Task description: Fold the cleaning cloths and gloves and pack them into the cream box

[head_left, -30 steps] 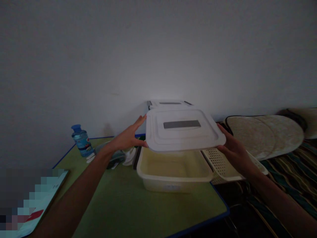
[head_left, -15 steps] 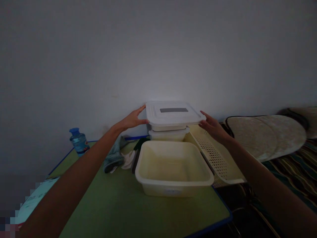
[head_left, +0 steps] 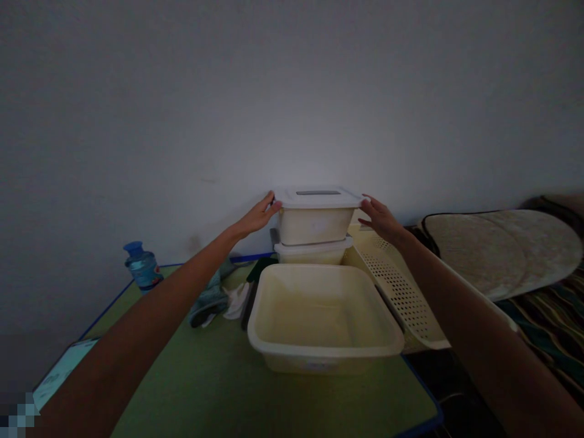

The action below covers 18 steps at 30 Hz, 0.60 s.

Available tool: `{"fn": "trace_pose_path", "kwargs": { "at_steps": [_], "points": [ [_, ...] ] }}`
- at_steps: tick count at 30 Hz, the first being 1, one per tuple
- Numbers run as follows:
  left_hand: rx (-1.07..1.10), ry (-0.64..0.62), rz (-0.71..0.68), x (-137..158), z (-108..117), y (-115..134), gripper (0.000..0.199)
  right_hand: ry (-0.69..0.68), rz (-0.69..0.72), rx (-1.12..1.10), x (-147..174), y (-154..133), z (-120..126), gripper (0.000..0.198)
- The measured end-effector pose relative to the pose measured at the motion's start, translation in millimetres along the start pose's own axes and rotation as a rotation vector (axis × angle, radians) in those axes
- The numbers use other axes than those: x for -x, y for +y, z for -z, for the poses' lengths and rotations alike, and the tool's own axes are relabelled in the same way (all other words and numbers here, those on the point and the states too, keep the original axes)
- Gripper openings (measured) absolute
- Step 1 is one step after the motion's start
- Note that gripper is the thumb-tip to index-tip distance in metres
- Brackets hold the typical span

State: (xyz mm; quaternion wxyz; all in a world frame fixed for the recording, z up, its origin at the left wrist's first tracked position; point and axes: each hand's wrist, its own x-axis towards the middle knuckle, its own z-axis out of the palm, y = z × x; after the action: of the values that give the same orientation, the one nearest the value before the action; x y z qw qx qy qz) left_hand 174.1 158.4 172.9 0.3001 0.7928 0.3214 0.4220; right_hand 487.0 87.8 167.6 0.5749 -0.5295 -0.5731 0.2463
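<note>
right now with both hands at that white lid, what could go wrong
The white lid might not be fully seated; from here I can't tell if it's fastened, so it could pop off.

The upper box stands on the lower box's lid, so uneven pressure from the left hand and right hand might slide it.

If it tipped forward, it could hit the open tub.

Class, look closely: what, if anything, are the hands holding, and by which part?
The white lid, by its side edges: left hand at the left end, right hand at the right.
</note>
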Motion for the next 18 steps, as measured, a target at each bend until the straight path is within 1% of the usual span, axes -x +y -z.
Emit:
{"fn": "trace_pose_path", "kwargs": {
  "at_steps": [3,7,12,18],
  "points": [
    [-0.022,0.019,0.012,-0.1,-2.5,-1.2,0.070,-0.004,-0.007,-0.021,-9.6,1.8,-3.6,0.046],
    [-0.112,0.067,-0.017,-1.3,-7.8,-0.7,0.068,0.008,-0.001,-0.038,-17.4,5.4,-8.2,0.041],
    [-0.175,0.097,-0.019,-1.2,-14.7,0.1,0.070,0.069,0.015,-0.043,-23.1,10.1,-10.9,0.042],
    [-0.200,0.113,-0.048,-0.8,-16.4,-3.0,0.069,0.072,0.040,-0.032,-24.7,10.5,-10.0,0.042]
  ]
}}
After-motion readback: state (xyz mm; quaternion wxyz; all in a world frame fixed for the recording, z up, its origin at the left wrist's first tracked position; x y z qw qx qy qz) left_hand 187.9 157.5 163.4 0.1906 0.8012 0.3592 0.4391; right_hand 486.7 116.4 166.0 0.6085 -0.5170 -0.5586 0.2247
